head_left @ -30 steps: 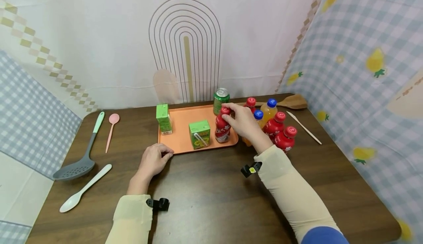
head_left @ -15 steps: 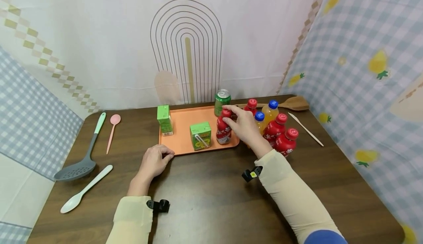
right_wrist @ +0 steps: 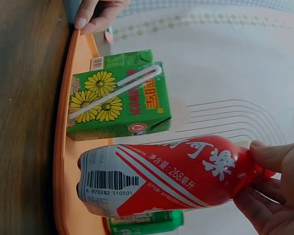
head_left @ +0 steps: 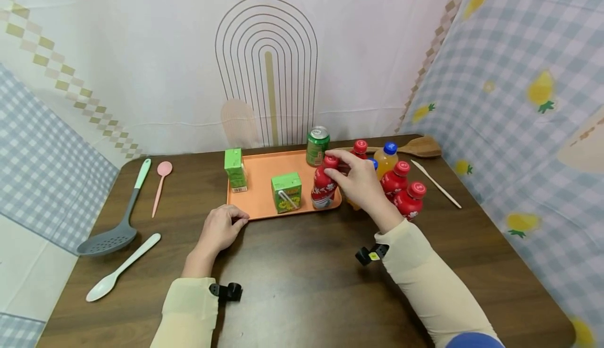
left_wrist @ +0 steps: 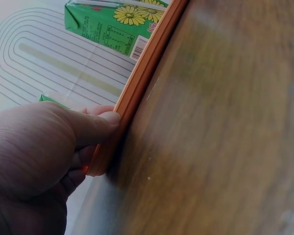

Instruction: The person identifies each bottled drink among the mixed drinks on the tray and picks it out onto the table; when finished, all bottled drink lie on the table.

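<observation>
My right hand (head_left: 363,183) grips a red drink bottle (head_left: 323,188) by its neck, over the right end of the orange tray (head_left: 259,167). The bottle leans, its cap toward the right; in the right wrist view its base (right_wrist: 95,181) is seen just inside the rim. With thumb and fingers, my left hand (head_left: 222,228) pinches the tray's front left corner, seen closely as an orange rim (left_wrist: 137,88) in the left wrist view. On the tray stand two green juice cartons, one in front (head_left: 286,193) and one at the back left (head_left: 235,171), plus a green can (head_left: 317,146) behind the bottle.
Several red-capped and blue-capped bottles (head_left: 394,180) cluster right of the tray, partly behind my right hand. Beyond them lie a wooden spatula (head_left: 420,147) and a pale knife (head_left: 435,183). Leftward lie a slotted skimmer (head_left: 110,238), a pink spoon (head_left: 162,172) and a white spoon (head_left: 120,269).
My right hand has shifted slightly to the right with the red bottle, which has gone from nearly upright to leaning right. The left hand stays at the tray corner.
</observation>
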Tool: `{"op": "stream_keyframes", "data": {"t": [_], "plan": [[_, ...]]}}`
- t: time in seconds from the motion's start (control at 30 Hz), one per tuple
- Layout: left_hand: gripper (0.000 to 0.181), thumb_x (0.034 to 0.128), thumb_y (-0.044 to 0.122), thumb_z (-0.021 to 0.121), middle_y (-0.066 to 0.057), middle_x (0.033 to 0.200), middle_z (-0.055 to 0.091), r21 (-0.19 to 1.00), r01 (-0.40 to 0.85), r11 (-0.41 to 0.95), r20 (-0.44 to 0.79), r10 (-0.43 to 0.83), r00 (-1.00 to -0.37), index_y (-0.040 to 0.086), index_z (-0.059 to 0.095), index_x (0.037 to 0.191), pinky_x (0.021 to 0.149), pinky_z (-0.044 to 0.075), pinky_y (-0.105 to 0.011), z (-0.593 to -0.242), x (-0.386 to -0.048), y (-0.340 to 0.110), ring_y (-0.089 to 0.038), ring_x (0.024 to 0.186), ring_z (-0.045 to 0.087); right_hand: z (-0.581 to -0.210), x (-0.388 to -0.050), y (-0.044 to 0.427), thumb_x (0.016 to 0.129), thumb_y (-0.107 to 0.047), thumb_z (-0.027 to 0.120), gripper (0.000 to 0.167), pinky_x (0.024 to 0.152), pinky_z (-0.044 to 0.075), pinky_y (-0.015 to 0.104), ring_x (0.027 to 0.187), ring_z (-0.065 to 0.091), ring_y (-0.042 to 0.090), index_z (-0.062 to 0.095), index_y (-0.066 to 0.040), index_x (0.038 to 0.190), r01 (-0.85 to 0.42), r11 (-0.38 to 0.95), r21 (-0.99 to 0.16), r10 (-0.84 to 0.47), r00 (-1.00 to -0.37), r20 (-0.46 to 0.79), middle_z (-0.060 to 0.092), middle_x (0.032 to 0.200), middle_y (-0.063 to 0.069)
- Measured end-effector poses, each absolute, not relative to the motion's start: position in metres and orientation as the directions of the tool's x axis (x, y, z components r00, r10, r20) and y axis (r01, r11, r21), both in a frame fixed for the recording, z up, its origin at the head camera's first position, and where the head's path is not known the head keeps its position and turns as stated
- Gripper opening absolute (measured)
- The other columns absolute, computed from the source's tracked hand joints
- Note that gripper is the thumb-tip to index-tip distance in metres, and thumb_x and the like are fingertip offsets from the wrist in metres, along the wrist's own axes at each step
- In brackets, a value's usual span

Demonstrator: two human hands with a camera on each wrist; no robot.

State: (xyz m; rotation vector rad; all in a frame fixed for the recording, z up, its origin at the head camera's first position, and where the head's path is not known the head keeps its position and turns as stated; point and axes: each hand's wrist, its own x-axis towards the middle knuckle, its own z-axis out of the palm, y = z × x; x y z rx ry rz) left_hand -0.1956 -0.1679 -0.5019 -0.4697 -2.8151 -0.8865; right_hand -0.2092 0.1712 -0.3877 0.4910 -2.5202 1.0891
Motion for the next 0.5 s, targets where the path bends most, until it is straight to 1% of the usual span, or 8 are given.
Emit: {"op": "stream_keyframes", "data": {"t": [0.1, 0.23, 0.3, 0.37, 0.4, 0.5], "plan": [[0.005, 0.0841, 0.011, 0.074, 0.004, 0.085, 0.069, 0.530, 0.343, 0.775, 0.238, 0.252, -0.938, 0.016, 0.077, 0.083, 0.084, 0.049, -0.044, -0.502, -0.196, -0.168, -0.023, 0.090, 0.064, -0.385, -0.201, 0.177, 0.087, -0.021, 0.073, 0.039, 0.075, 0.057, 0.035, 0.093, 0.068, 0.017, 0.064, -0.016, 0.124, -0.443, 0.660, -0.607, -0.168, -0.874, 0.456, 0.068, 0.116, 0.004], [0.006, 0.0841, 0.011, 0.074, 0.003, 0.085, 0.069, 0.533, 0.339, 0.775, 0.232, 0.251, -0.940, 0.016, 0.077, 0.083, 0.084, 0.050, -0.044, -0.502, -0.196, -0.167, -0.023, 0.090, 0.064, -0.385, -0.188, 0.188, 0.085, -0.021, 0.075, 0.038, 0.076, 0.057, 0.033, 0.095, 0.067, 0.015, 0.066, -0.018, 0.122, -0.437, 0.667, -0.603, -0.159, -0.875, 0.458, 0.068, 0.115, 0.001], [0.006, 0.0844, 0.011, 0.074, 0.003, 0.086, 0.069, 0.534, 0.337, 0.775, 0.230, 0.250, -0.941, 0.016, 0.077, 0.083, 0.084, 0.049, -0.045, -0.501, -0.196, -0.168, -0.024, 0.091, 0.064, -0.385, -0.181, 0.195, 0.084, -0.022, 0.075, 0.038, 0.074, 0.057, 0.032, 0.095, 0.067, 0.014, 0.067, -0.020, 0.121, -0.433, 0.664, -0.610, -0.151, -0.876, 0.458, 0.069, 0.114, -0.001], [0.005, 0.0848, 0.011, 0.074, 0.003, 0.086, 0.069, 0.535, 0.333, 0.776, 0.226, 0.248, -0.942, 0.015, 0.077, 0.084, 0.085, 0.049, -0.045, -0.501, -0.195, -0.167, -0.024, 0.091, 0.064, -0.387, -0.173, 0.201, 0.084, -0.024, 0.075, 0.037, 0.063, 0.056, 0.029, 0.076, 0.067, 0.014, 0.067, -0.021, 0.121, -0.424, 0.669, -0.611, -0.138, -0.878, 0.458, 0.069, 0.112, -0.003], [0.005, 0.0849, 0.011, 0.074, 0.002, 0.086, 0.069, 0.534, 0.335, 0.776, 0.227, 0.250, -0.941, 0.015, 0.077, 0.084, 0.085, 0.049, -0.045, -0.501, -0.195, -0.168, -0.025, 0.092, 0.064, -0.388, -0.169, 0.205, 0.084, -0.025, 0.075, 0.037, 0.062, 0.055, 0.027, 0.074, 0.067, 0.013, 0.067, -0.023, 0.121, -0.420, 0.674, -0.608, -0.134, -0.878, 0.459, 0.069, 0.112, -0.004], [0.005, 0.0850, 0.011, 0.073, 0.002, 0.087, 0.069, 0.533, 0.337, 0.776, 0.228, 0.252, -0.940, 0.014, 0.077, 0.084, 0.085, 0.049, -0.046, -0.500, -0.193, -0.167, -0.025, 0.092, 0.064, -0.391, -0.158, 0.215, 0.084, -0.025, 0.076, 0.038, 0.057, 0.052, 0.026, 0.068, 0.064, 0.013, 0.067, -0.021, 0.120, -0.416, 0.689, -0.594, -0.125, -0.875, 0.468, 0.070, 0.110, -0.004]]}}
